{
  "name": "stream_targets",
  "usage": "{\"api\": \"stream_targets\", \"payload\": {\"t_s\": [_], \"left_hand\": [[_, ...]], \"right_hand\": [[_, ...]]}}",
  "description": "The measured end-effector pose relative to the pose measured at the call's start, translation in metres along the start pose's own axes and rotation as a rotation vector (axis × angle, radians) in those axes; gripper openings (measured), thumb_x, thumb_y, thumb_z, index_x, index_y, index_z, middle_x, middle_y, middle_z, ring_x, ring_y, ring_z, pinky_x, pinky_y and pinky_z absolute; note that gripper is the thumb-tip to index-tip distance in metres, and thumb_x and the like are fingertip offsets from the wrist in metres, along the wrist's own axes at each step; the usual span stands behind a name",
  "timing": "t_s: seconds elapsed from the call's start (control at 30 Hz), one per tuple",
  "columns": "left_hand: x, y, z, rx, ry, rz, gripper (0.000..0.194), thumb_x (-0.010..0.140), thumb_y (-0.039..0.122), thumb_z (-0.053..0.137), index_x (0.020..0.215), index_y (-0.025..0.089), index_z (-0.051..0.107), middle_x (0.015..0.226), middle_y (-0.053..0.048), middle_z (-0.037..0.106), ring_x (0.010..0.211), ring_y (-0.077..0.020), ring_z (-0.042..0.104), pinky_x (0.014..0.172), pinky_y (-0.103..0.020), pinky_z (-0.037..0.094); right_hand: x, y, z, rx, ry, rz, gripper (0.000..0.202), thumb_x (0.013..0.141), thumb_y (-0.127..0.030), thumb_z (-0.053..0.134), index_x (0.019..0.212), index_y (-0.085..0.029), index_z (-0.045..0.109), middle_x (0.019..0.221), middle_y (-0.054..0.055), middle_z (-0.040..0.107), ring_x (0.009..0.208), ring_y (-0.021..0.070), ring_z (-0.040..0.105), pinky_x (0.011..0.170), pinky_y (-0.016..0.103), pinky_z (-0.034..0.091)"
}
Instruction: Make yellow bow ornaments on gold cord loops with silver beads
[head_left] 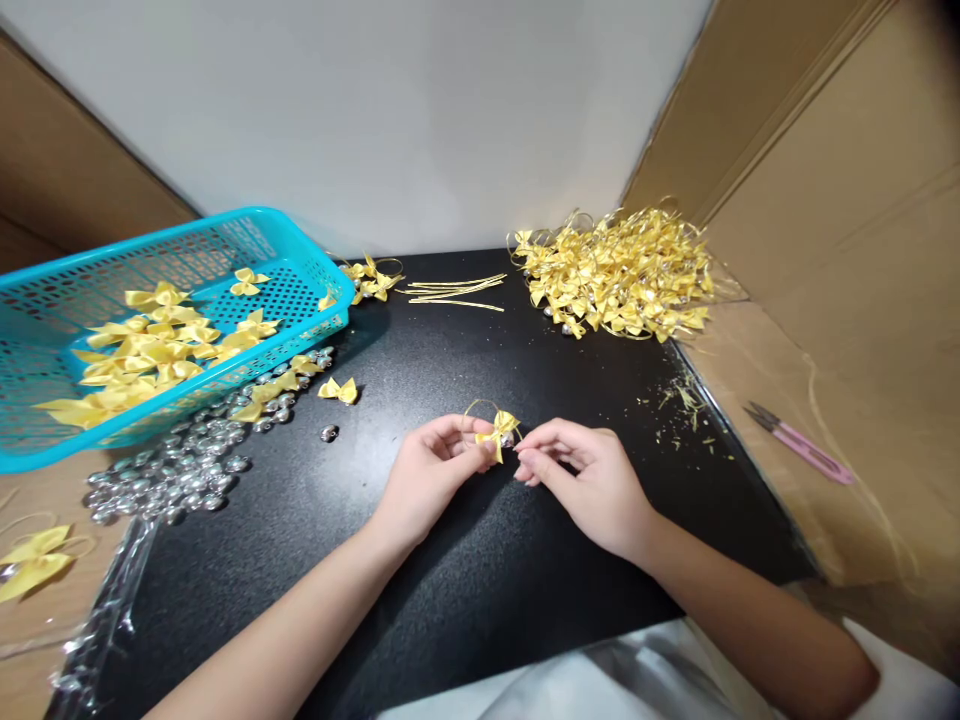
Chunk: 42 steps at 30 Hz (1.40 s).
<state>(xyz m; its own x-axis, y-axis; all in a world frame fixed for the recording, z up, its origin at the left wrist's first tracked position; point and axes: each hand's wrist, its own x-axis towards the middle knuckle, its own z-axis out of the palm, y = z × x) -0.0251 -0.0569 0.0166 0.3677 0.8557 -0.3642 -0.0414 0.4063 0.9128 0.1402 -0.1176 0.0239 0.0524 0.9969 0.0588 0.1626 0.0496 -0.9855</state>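
Head view: left hand [431, 470] pinches yellow bow [505, 424], right hand [592, 480] beside.

The person is wearing a pale garment [600, 680], its smooth, light grey-white cloth creasing into soft folds along the bottom of the frame. A loose white sleeve [904, 680] is showing at the lower right, its edge ending near the elbow. Both forearms are showing bare, narrowing toward the wrists, and the left hand [439, 465] and right hand [592, 480] are showing ungloved, with slender fingers.
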Motion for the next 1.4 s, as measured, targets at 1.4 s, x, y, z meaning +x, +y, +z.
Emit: {"api": "stream_targets", "payload": {"t_s": [1.4], "left_hand": [[-0.0085, 0.0042, 0.0062, 0.145, 0.055, 0.103, 0.015, 0.063, 0.026, 0.080, 0.069, 0.015, 0.070, 0.062, -0.001, 0.067, 0.056, -0.0110, 0.057, 0.056, -0.021, 0.045]], "right_hand": [[-0.0030, 0.0044, 0.0092, -0.388, 0.143, -0.168, 0.014, 0.083, -0.013, 0.058, 0.073, -0.018, 0.066, 0.060, 0.000, 0.068, 0.052, 0.0107, 0.061, 0.054, 0.020, 0.047]]}}
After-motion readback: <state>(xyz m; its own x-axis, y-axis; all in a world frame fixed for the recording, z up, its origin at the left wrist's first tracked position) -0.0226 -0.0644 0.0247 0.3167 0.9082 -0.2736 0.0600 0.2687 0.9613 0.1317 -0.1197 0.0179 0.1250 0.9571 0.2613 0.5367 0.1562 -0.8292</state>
